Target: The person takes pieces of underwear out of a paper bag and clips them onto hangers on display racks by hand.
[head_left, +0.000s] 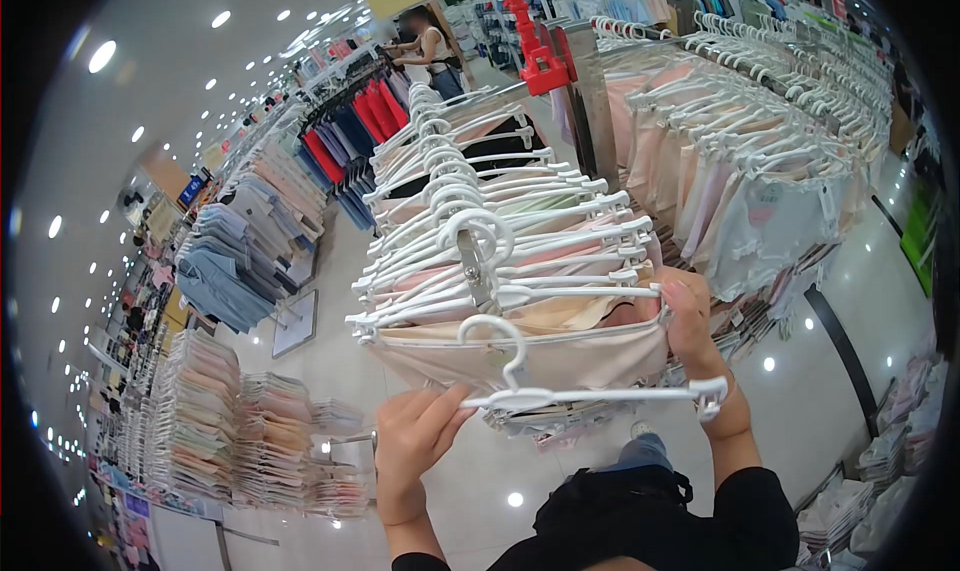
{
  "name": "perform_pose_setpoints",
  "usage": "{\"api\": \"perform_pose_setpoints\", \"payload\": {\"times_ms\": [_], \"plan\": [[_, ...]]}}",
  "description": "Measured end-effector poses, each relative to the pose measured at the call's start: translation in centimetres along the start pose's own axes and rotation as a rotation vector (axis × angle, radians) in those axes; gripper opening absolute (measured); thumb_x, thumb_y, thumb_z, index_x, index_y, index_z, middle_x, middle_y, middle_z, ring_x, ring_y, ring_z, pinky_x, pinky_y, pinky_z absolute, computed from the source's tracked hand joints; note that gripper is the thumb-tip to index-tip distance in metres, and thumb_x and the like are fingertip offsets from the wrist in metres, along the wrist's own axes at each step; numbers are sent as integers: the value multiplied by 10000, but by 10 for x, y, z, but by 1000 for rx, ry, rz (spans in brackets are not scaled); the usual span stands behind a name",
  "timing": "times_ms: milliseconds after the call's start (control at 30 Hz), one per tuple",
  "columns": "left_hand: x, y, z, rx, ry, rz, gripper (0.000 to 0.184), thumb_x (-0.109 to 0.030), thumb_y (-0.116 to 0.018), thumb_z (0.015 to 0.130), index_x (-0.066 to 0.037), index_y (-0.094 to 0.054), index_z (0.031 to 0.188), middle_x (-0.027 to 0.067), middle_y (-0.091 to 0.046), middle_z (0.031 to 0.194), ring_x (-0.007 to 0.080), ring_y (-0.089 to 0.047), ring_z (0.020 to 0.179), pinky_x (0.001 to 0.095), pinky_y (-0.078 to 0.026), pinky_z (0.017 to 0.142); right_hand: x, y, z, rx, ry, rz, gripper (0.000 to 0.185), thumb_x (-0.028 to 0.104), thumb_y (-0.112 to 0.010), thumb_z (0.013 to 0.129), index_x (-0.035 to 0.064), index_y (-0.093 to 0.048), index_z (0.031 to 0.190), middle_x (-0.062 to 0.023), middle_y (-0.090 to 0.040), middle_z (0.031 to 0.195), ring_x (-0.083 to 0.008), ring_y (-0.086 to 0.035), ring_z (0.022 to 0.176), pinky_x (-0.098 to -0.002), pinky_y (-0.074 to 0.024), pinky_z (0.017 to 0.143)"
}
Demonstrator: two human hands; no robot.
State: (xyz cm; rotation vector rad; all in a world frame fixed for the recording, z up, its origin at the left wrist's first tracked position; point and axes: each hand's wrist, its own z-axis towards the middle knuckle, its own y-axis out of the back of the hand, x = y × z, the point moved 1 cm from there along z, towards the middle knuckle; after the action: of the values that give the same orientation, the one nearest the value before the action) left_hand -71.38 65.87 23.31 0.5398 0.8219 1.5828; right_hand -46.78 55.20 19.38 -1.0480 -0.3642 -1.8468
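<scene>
My left hand (418,433) is closed on one end of a loose white clip hanger (590,396), whose hook points up and whose other end sticks out to the right. Behind it, a pale beige garment (520,356) hangs from the front hanger on the rack. My right hand (688,311) is closed at the right end of that garment, at its top edge and the hanger's clip. Many white hangers (440,161) with pale garments stand in a row along the rack's arm, running away from me.
A second row of pale underwear on hangers (780,211) is at the right. Blue shirts (225,271) and stacked hanging garments (195,411) stand at the left. A red plastic strip (535,46) hangs near a metal post. Another person (435,51) stands at the back.
</scene>
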Motion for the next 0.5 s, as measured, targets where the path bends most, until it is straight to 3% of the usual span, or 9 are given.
{"api": "perform_pose_setpoints", "payload": {"times_ms": [200,333,500], "plan": [[-3,-9,24,-71,-63,88,153,-109,-610,625,-36,-555,747,35,-392,481,164,-392,396,273,-298,373,-1,8,-1,84,-172,-72,305,205,-350,763,11,-450,549,-33,-454,499,-74,-383,464,-200,-300,435],[5,-15,39,-79,-35,-29,114,-83,-591,647,-35,-556,745,39,-420,480,162,-414,397,266,-312,379,-9,4,-5,194,-106,-219,303,193,-343,779,20,-457,558,-14,-462,538,-55,-366,503,-199,-295,448],[23,-20,41,-100,13,-40,78,-76,-578,661,-37,-558,726,54,-460,490,162,-438,400,254,-324,382,-10,5,-12,164,-209,-33,244,190,-381,802,8,-502,694,2,-466,614,-36,-352,556,-187,-307,500]]}}
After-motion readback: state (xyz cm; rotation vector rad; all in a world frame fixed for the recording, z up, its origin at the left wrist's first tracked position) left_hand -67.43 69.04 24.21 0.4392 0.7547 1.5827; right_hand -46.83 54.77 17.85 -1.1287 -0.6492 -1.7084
